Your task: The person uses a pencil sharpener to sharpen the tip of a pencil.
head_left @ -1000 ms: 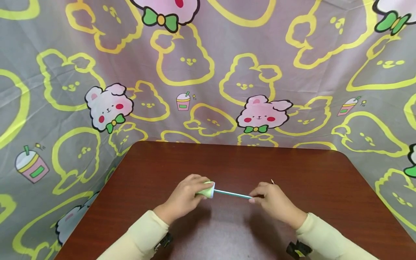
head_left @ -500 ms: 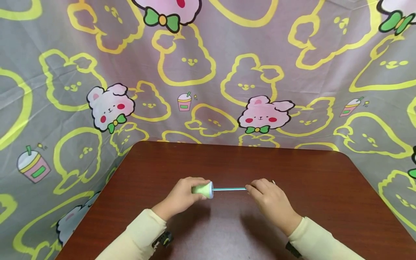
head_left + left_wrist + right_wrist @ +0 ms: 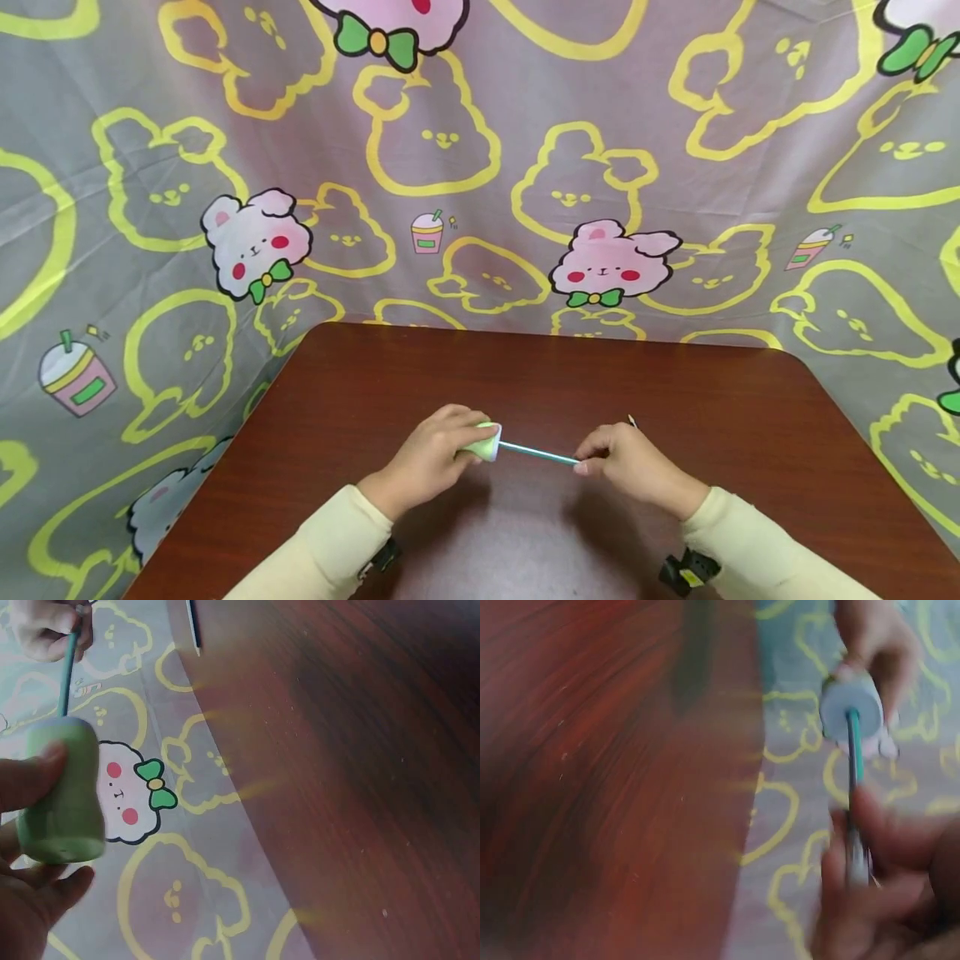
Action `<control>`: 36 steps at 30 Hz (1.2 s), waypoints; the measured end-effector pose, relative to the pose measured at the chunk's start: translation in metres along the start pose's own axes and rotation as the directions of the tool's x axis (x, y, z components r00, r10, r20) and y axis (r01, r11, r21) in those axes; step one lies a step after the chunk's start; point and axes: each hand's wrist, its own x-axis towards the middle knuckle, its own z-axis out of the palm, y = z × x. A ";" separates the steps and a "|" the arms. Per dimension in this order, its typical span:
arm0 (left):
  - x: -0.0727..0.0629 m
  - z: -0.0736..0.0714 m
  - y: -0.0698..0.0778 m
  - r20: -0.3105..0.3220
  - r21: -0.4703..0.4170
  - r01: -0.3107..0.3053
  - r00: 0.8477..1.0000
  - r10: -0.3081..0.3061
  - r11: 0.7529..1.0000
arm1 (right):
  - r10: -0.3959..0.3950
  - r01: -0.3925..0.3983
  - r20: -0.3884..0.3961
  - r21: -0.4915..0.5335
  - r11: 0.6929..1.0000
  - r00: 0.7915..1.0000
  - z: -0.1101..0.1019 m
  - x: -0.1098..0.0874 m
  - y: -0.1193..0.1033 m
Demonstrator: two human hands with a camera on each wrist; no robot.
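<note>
My left hand [image 3: 429,457] grips a small green pencil sharpener [image 3: 64,795] with a narrowed waist and a pale end face. The thumb lies along its side in the left wrist view. A teal pencil [image 3: 538,453] stands with one end in the pale face, so its tip is hidden. Thumb and fingers of my right hand [image 3: 637,467] pinch the pencil's other end. Both hands are above the table, with shadows below them.
A second, dark pencil [image 3: 193,626] with a pointed pale tip lies on the brown table [image 3: 525,367], mostly hidden behind the right hand in the head view. A grey patterned cloth [image 3: 465,167] hangs around the table's back and sides.
Half a second ago the right hand was rolled over, its back upward; now it has turned back, thumb showing. The sharpener and pencil have tilted slightly down to the right.
</note>
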 end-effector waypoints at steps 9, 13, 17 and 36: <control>0.002 -0.002 0.001 0.046 -0.083 0.180 0.983 -0.177 0.980 | -0.238 0.173 -0.133 -0.377 0.910 0.962 0.000 -0.001 -0.004; 0.004 -0.006 0.003 0.155 -0.245 0.417 0.908 -0.390 0.875 | -0.648 0.297 -0.236 -0.741 0.602 0.724 0.010 0.001 -0.002; 0.005 -0.008 0.004 0.166 -0.217 0.360 0.929 -0.329 0.907 | -0.648 0.325 -0.252 -0.703 0.633 0.719 0.013 0.001 0.000; 0.003 -0.004 0.002 0.135 -0.189 0.371 0.927 -0.350 0.909 | -0.549 0.259 -0.205 -0.715 0.649 0.811 0.011 -0.002 -0.005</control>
